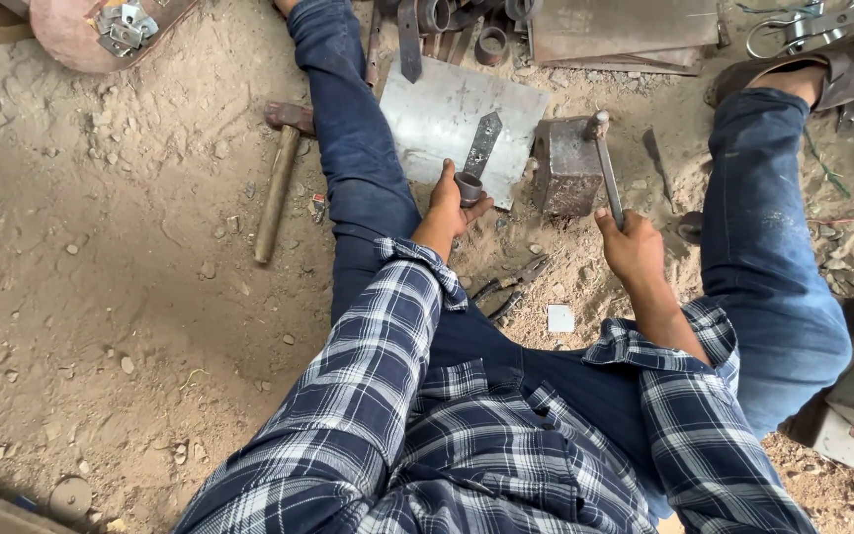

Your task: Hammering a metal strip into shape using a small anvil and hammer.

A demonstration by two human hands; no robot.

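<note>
- Two hammers: a wooden-handled hammer (279,178) lying on the dirt, a metal-handled hammer (607,168) in the right hand (631,247)
- One steel block (565,166)
- One flat metal plate (442,119)
- One strap with a ring end (474,163), in the left hand (452,203)
- One pair of pliers (511,287)

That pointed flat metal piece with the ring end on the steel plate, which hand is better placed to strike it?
The right hand: it grips the slim metal hammer, whose head rests on the steel block. The left hand is occupied gripping the pointed flat metal piece at its ring end.
</note>
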